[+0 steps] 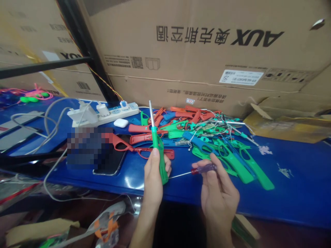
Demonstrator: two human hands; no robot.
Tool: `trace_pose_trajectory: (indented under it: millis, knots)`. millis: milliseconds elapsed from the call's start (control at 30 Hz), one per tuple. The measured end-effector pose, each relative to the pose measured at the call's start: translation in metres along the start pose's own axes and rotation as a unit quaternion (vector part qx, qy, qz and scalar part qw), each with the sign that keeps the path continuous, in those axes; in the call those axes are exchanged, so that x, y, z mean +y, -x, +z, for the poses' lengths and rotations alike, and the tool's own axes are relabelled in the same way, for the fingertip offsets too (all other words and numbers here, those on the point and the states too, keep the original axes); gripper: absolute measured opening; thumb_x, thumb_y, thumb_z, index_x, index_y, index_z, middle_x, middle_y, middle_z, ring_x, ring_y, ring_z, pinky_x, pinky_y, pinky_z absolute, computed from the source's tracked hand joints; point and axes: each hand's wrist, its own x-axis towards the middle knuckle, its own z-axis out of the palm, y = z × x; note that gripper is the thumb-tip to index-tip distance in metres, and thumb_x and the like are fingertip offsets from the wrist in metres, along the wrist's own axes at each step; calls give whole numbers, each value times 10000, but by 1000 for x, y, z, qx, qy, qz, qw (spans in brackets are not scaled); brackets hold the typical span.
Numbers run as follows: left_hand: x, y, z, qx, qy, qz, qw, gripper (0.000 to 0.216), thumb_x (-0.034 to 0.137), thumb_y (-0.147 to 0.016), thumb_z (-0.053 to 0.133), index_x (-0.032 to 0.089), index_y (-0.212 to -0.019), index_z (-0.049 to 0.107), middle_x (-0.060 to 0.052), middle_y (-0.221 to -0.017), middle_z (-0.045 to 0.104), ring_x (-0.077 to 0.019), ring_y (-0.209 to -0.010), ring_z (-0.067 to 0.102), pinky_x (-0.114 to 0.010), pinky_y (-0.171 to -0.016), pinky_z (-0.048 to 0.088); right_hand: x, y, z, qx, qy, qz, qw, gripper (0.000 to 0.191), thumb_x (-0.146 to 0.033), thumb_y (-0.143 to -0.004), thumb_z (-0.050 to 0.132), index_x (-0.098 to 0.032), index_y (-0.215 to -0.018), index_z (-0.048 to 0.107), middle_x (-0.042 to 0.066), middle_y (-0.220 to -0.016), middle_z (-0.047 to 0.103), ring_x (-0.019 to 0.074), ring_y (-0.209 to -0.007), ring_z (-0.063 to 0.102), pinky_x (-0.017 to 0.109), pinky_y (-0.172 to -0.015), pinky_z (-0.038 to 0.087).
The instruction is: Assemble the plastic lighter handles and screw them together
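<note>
My left hand (154, 168) is wrapped round a green long-necked lighter (161, 162), its metal tube pointing up and away from me. In my right hand (219, 187) is a screwdriver (203, 169) with a translucent purple and red handle, pinched between thumb and fingers. The screwdriver's thin shaft reaches left to the lower end of the lighter's handle; its tip meets the edge there. Just beyond my hands lies a pile of green, red and blue lighter shells (232, 160), with loose wires and metal tubes among them.
A white power strip (116, 112) with plugged-in chargers stands at the back left, beside a white earphone case (121, 123). A dark phone (110, 162) lies on the blue table (258, 203). Large cardboard boxes (193, 58) wall off the back. A cable (53, 193) hangs over the front edge.
</note>
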Motion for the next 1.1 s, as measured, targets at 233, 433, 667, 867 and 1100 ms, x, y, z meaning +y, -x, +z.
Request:
trace_pose_trajectory:
  millis: [233,433,667,867,1100]
  knots:
    - [0,0,-1,-1,-2,-4,1000,585,654,-998,462,177,-660,482,23,-569,447,-83,-484,386,-212,-454,269,-2,-1,-1,-25,-14,0,1000,344,-229,-1001,614,-263,-1335,690,83,-1148,757,235,-1023,754,465,-870,644]
    - [0,0,-1,-2,-2,0,1000,567,639,-1007,459,181,-673,479,27,-574,435,-84,-490,378,-216,-458,260,-2,-2,-5,-42,-33,0,999,274,-153,-926,715,-274,-1166,767,28,-984,775,205,-922,768,405,-824,655]
    - [-1,0,-1,-5,-13,5,1000,588,635,-1014,444,174,-652,480,24,-572,435,-85,-497,385,-218,-473,272,-2,2,-2,-59,-42,-25,997,353,-182,-1027,568,-288,-1347,675,63,-1117,766,212,-1026,751,415,-865,642]
    - [0,-1,-1,-5,-7,4,1000,590,650,-1007,449,176,-656,466,30,-578,424,-83,-496,388,-215,-469,268,-3,-1,-6,-74,-43,-62,994,390,-104,-962,647,-334,-1269,716,27,-1012,771,194,-938,752,357,-718,658]
    - [0,-1,-1,-5,0,9,1000,588,665,-994,460,180,-662,469,31,-585,425,-89,-500,391,-212,-462,276,-4,-2,-6,-68,-29,-33,997,302,-127,-939,694,-307,-1172,761,14,-981,767,177,-902,764,317,-739,657]
